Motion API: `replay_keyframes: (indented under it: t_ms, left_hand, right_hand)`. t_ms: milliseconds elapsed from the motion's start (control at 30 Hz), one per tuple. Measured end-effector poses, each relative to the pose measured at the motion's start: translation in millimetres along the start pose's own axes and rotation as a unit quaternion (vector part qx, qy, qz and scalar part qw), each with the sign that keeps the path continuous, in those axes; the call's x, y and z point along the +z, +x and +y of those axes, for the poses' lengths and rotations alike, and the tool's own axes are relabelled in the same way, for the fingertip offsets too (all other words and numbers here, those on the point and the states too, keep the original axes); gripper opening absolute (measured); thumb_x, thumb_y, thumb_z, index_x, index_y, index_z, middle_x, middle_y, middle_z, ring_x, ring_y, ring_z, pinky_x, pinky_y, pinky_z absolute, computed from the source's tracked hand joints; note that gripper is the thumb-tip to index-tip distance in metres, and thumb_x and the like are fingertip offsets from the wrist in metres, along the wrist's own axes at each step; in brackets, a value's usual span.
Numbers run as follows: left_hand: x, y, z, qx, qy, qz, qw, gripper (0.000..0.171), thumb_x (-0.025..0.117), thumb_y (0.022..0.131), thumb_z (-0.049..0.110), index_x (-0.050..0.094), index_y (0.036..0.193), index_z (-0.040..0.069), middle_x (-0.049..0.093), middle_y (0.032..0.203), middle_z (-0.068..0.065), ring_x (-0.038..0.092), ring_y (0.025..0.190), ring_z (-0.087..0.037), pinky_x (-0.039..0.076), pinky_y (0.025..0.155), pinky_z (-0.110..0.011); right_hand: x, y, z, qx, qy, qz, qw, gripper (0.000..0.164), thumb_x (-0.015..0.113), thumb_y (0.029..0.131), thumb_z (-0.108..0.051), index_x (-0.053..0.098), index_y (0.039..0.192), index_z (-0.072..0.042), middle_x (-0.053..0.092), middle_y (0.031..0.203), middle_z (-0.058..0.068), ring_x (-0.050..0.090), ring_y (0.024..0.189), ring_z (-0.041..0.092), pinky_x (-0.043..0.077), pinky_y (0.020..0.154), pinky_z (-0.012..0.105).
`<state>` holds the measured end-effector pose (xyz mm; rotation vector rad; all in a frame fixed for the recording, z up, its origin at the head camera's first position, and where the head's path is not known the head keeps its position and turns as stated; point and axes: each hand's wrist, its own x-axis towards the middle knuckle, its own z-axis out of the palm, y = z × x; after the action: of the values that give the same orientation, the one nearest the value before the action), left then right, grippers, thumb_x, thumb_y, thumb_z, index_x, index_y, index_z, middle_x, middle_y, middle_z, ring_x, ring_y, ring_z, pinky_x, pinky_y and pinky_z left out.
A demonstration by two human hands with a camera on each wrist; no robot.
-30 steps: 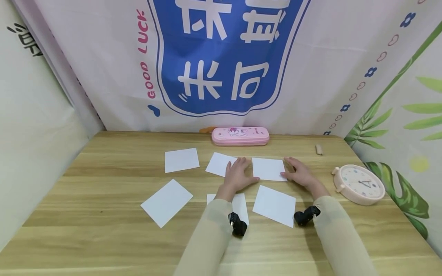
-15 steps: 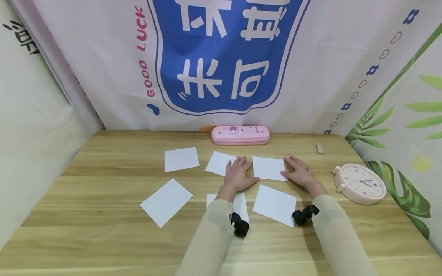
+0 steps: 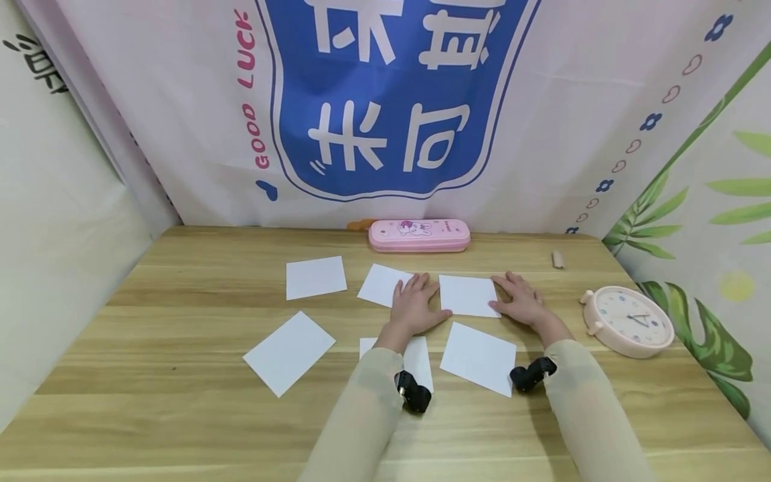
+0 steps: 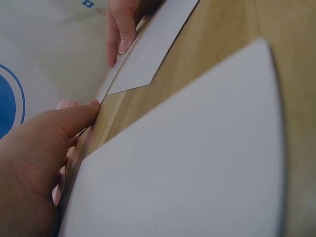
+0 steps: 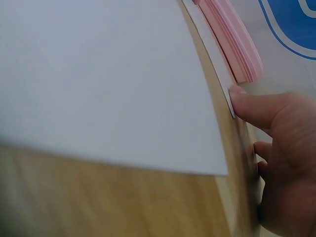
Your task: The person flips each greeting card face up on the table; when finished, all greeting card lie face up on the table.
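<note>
A white card [image 3: 468,295] lies flat on the wooden table between the two hands. My right hand [image 3: 521,300] rests at its right edge, thumb by the lower corner and fingers by the upper one; the right wrist view shows the thumb [image 5: 247,105] touching the card's edge. To its left, my left hand [image 3: 413,305] rests with spread fingers, its thumb reaching toward this card's lower left corner. That hand covers part of another white card [image 3: 379,284]. Under the left forearm a further card [image 3: 419,361] is partly hidden.
More white cards lie around: one at the back left [image 3: 316,277], one at the front left [image 3: 289,353], one in front of the right hand [image 3: 479,359]. A pink pencil case [image 3: 419,236] stands at the back. On the right are a round clock [image 3: 628,321] and a small beige piece [image 3: 557,260].
The view has shifted very slightly. Both hands stay in nearly the same place, and the cards lie as before.
</note>
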<state>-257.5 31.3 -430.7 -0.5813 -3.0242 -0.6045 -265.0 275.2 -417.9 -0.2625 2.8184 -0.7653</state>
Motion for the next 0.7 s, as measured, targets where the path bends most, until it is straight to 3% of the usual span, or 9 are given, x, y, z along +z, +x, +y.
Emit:
replay_keyframes:
  t_ms: [700]
  left_hand:
    - [0.4, 1.5, 1.2, -0.006, 0.008, -0.010, 0.9999, 0.066, 0.049, 0.076, 0.058, 0.041, 0.130, 0.021, 0.024, 0.139, -0.004, 0.013, 0.127, -0.020, 0.004, 0.100, -0.043]
  right_hand:
    - [-2.3, 3.6, -3.7, 0.009, 0.034, -0.001, 0.999, 0.058, 0.057, 0.082, -0.026, 0.031, 0.128, -0.004, 0.002, 0.138, 0.026, -0.005, 0.124, 0.040, -0.009, 0.090, 0.060]
